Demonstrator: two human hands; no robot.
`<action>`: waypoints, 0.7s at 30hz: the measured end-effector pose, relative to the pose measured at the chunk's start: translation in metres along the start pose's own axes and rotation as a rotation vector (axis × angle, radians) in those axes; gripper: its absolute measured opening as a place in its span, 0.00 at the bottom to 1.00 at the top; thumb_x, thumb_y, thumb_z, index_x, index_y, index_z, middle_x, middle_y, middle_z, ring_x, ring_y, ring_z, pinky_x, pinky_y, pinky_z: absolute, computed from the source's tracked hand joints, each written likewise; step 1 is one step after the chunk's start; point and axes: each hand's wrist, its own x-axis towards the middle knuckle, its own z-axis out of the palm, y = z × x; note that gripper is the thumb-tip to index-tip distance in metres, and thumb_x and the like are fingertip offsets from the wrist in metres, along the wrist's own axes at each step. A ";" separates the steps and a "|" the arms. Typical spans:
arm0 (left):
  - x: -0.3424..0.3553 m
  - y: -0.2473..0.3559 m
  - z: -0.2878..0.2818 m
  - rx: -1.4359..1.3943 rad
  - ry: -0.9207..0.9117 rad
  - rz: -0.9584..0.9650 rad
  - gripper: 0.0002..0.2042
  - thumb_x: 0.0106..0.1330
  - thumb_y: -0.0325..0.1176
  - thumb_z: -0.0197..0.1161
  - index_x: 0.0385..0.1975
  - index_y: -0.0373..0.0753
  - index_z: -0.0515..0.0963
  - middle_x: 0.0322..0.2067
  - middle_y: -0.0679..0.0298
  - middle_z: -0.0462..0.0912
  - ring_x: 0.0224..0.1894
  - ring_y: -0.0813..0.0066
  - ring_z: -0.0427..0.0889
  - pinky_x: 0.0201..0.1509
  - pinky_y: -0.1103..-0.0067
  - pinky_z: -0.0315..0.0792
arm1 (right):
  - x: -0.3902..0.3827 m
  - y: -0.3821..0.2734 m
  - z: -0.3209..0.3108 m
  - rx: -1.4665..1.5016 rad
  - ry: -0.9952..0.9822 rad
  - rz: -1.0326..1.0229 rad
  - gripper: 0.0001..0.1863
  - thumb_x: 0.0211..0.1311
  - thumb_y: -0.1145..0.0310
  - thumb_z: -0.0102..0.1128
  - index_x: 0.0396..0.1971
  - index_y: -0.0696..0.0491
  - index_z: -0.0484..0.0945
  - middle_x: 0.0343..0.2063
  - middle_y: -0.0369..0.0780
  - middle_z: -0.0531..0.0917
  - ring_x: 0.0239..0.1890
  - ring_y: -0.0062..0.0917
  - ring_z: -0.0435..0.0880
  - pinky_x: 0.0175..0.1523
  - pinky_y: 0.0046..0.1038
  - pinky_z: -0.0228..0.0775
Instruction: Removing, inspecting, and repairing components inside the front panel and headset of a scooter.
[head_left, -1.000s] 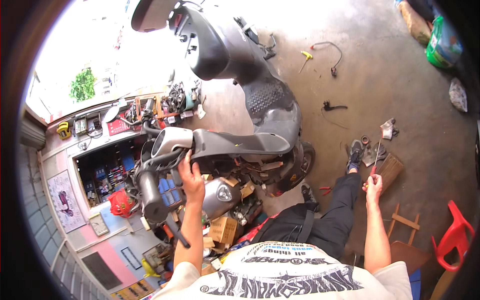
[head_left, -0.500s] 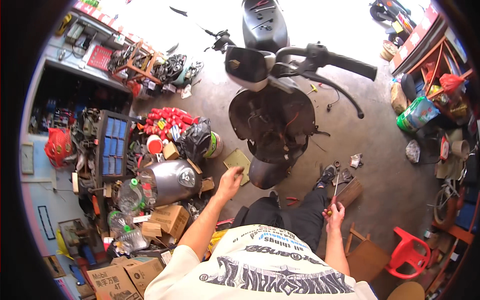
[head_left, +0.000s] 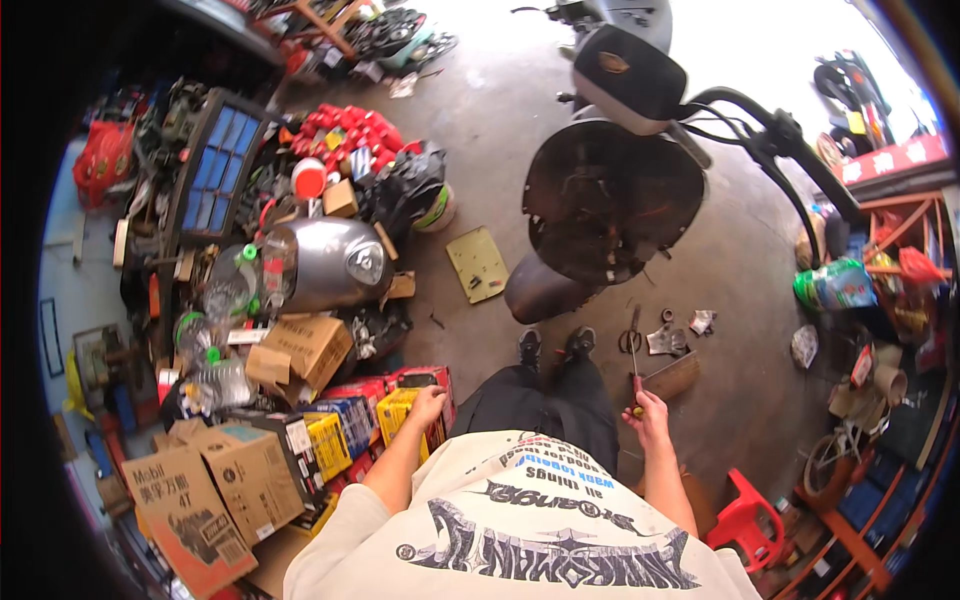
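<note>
One right hand [head_left: 650, 412] is closing its grip around one screwdriver [head_left: 634, 350]; one left hand [head_left: 427, 404], grip loosely open, is resting on one yellow box [head_left: 402, 410] beside one scooter [head_left: 610, 200].

Looking straight down here: right hand [head_left: 648, 412] is wrapped around a screwdriver [head_left: 635, 355], tip pointing away toward the scooter [head_left: 610, 190] parked on the concrete just ahead of the shoes. Left hand [head_left: 428, 404] sits on a stack of yellow and red boxes [head_left: 385, 415]. Further left there's a grey fuel tank [head_left: 325, 265], cardboard boxes [head_left: 300, 350] and loads of parts. Red plastic stool [head_left: 745, 515] at lower right.
</note>
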 end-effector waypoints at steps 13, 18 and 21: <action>-0.009 0.026 0.007 -0.073 0.155 -0.094 0.15 0.60 0.29 0.57 0.46 0.33 0.78 0.42 0.50 0.83 0.47 0.61 0.82 0.53 0.72 0.74 | 0.038 -0.030 0.120 -0.406 -0.334 0.277 0.20 0.62 0.66 0.55 0.53 0.56 0.70 0.29 0.37 0.77 0.28 0.23 0.79 0.33 0.26 0.79; 0.071 -0.027 0.013 -0.014 0.170 -0.111 0.15 0.61 0.32 0.56 0.46 0.35 0.78 0.42 0.50 0.82 0.48 0.58 0.81 0.54 0.70 0.73 | 0.048 0.002 0.168 -0.451 -0.315 0.396 0.20 0.62 0.67 0.54 0.54 0.55 0.70 0.31 0.37 0.77 0.28 0.23 0.79 0.33 0.27 0.79; 0.149 -0.041 0.029 -0.050 0.111 -0.119 0.14 0.61 0.32 0.56 0.45 0.36 0.78 0.43 0.51 0.82 0.49 0.58 0.81 0.54 0.70 0.73 | 0.071 0.035 0.196 -0.469 -0.229 0.451 0.19 0.63 0.69 0.49 0.55 0.54 0.70 0.33 0.37 0.77 0.27 0.23 0.78 0.31 0.27 0.78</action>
